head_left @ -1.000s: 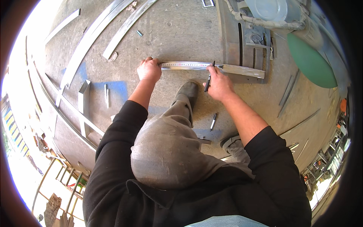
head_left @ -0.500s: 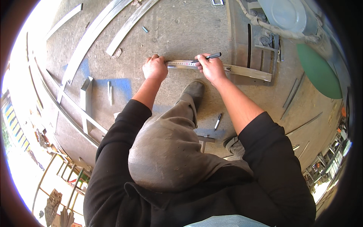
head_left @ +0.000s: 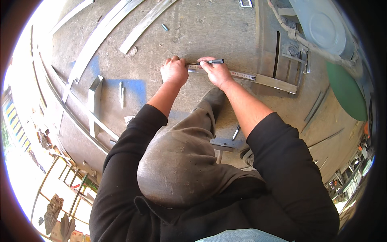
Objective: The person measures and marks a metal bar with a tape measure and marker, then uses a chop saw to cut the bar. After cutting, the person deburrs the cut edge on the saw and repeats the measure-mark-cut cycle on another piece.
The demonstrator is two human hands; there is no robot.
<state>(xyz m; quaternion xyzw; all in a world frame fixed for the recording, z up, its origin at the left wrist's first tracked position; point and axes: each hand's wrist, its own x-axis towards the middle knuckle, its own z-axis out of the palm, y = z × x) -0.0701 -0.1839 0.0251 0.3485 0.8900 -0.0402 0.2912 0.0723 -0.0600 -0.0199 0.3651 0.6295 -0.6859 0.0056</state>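
A flat metal bar [head_left: 276, 83] lies across the floor in front of my boot, its right end on a metal base plate. Along it runs the extended blade of a tape measure [head_left: 241, 75], its hooked end partway down the bar. My left hand [head_left: 174, 71] is closed around the tape's left end; the curled fingers hide what is inside. A dark marker pen [head_left: 217, 61] is pinched in my right hand [head_left: 216, 73], which rests over the tape and bar. The pen's tip points left, toward my left hand, close to the tape.
Another pen [head_left: 236, 132] lies by my right forearm. Thin pale sticks [head_left: 121, 96] and a square metal tube [head_left: 94, 104] are at left. Long metal strips [head_left: 102, 34] cross the far left floor. A machine with a slotted base plate [head_left: 268, 40] and a green disc [head_left: 346, 90] stand at right.
My right hand has slid left along the tape with the marker pen, closer to my left hand. More tape shows to its right. The whole view has shifted slightly.
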